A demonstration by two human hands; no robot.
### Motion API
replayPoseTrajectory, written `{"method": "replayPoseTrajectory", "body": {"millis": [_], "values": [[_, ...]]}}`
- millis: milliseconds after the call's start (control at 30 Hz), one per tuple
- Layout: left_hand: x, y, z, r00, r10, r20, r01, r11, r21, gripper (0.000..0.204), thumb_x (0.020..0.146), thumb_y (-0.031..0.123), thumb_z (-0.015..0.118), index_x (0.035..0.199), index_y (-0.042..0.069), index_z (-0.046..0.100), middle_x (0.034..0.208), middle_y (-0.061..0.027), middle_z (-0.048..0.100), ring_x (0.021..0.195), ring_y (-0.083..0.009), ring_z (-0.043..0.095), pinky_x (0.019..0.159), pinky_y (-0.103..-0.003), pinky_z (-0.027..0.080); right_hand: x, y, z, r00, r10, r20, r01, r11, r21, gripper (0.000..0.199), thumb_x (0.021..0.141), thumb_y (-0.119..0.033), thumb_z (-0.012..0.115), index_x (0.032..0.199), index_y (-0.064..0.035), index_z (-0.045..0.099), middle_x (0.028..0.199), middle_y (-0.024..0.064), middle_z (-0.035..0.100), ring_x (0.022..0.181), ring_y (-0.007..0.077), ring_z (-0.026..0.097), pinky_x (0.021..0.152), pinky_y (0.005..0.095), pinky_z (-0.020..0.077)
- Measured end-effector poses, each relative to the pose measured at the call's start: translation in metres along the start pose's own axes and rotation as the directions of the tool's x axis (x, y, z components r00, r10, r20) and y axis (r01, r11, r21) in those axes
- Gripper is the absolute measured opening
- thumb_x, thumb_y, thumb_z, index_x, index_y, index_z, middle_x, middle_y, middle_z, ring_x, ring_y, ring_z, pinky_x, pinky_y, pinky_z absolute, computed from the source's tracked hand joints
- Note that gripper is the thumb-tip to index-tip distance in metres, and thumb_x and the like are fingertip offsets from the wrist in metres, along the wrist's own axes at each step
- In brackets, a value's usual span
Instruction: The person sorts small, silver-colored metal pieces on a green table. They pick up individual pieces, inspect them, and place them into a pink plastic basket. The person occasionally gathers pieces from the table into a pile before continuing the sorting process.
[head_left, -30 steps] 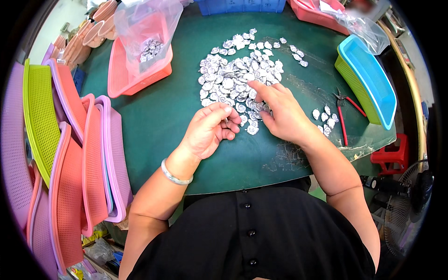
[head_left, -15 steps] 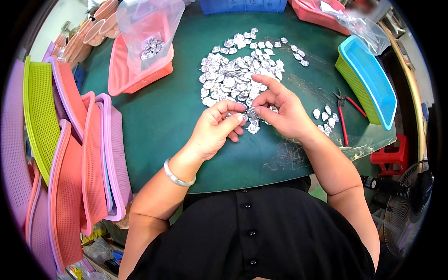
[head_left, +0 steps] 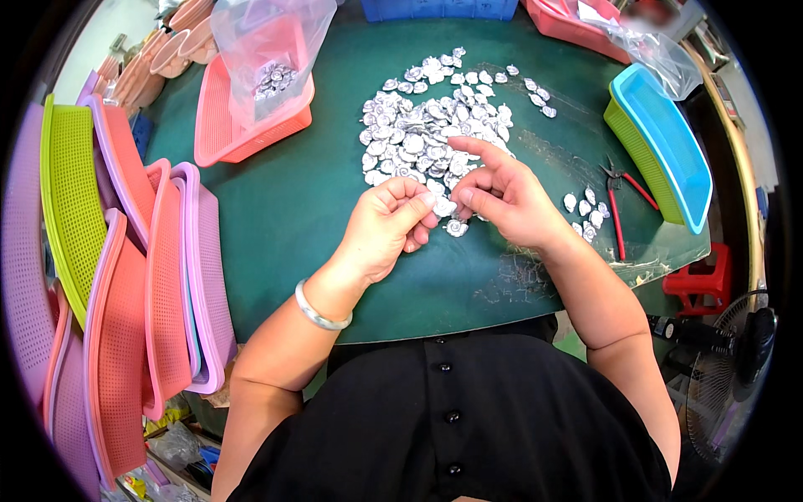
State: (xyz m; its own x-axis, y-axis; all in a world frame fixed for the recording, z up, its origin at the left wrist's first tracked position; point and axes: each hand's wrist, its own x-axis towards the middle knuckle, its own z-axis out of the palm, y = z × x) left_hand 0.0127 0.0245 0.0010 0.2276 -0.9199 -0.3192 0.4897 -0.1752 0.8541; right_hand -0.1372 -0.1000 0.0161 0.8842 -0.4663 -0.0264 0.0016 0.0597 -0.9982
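Just below the pile of silvery pieces (head_left: 435, 134), your left hand (head_left: 386, 227) and right hand (head_left: 502, 197) pinch one small piece (head_left: 442, 207) together, lifted close for handling.

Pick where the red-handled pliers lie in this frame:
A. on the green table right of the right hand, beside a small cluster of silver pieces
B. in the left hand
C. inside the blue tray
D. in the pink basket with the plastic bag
A: the pliers lie flat on the table, right of the right hand and next to the small cluster, short of the blue tray.
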Motion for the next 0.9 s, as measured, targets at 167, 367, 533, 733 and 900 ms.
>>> {"method": "replayPoseTrajectory", "body": {"millis": [167, 367, 533, 733, 900], "values": [[0.0, 0.0, -0.003, 1.0, 0.008, 0.012, -0.008, 1.0, -0.009, 0.01, 0.088, 0.013, 0.058, 0.09, 0.004, 0.056, 0.072, -0.0042, 0.06, 0.055, -0.0075, 0.054, 0.047, -0.018, 0.041, 0.0, 0.004, -0.001, 0.999, -0.039, 0.029, 0.038, 0.999, 0.029, 0.055, 0.083, 0.004, 0.055, 0.133, -0.0025, 0.034, 0.083, 0.0035, 0.059, 0.076, 0.0082, 0.054, 0.07, 0.0222, 0.0436], [0.001, -0.002, -0.003, 0.998, 0.034, 0.051, -0.031, 0.998, -0.06, 0.008, 0.086, 0.009, 0.059, 0.091, 0.003, 0.056, 0.079, -0.006, 0.061, 0.065, -0.01, 0.058, 0.055, -0.02, 0.046, 0.002, 0.006, -0.002, 0.995, -0.102, 0.012, 0.102, 0.993, -0.055, 0.059, 0.078, 0.008, 0.056, 0.132, -0.0038, 0.035, 0.083, 0.0026, 0.058, 0.077, 0.0075, 0.054, 0.072, 0.0222, 0.0425], [0.001, -0.002, -0.005, 0.996, 0.058, 0.067, -0.053, 0.996, -0.069, 0.012, 0.082, 0.003, 0.063, 0.092, 0.004, 0.056, 0.081, -0.0049, 0.061, 0.068, -0.0106, 0.059, 0.058, -0.02, 0.047, 0.004, 0.012, -0.004, 0.971, -0.235, 0.033, 0.237, 0.961, -0.139, 0.062, 0.075, 0.01, 0.057, 0.132, -0.007, 0.037, 0.084, 0.0032, 0.059, 0.081, 0.0093, 0.056, 0.074, 0.0237, 0.0432], [0.002, -0.004, -0.005, 0.993, 0.105, 0.047, -0.103, 0.994, -0.034, 0.012, 0.081, 0.0, 0.062, 0.091, 0.003, 0.056, 0.083, -0.0052, 0.06, 0.07, -0.0113, 0.06, 0.059, -0.02, 0.047, 0.006, 0.01, -0.01, 0.926, -0.367, -0.09, 0.28, 0.825, -0.491, 0.059, 0.073, 0.011, 0.055, 0.127, -0.007, 0.043, 0.086, 0.0072, 0.061, 0.082, 0.0184, 0.059, 0.077, 0.0286, 0.0455], [0.0, 0.002, -0.002, 0.999, 0.04, -0.004, -0.04, 0.995, -0.087, 0.016, 0.084, 0.001, 0.053, 0.099, 0.0, 0.057, 0.086, -0.0064, 0.061, 0.071, -0.0133, 0.061, 0.062, -0.022, 0.05, 0.007, 0.008, -0.014, 0.911, -0.4, -0.097, 0.228, 0.686, -0.691, 0.057, 0.07, 0.009, 0.057, 0.124, -0.0066, 0.046, 0.085, 0.0099, 0.06, 0.083, 0.0272, 0.056, 0.075, 0.0351, 0.0456]]}}
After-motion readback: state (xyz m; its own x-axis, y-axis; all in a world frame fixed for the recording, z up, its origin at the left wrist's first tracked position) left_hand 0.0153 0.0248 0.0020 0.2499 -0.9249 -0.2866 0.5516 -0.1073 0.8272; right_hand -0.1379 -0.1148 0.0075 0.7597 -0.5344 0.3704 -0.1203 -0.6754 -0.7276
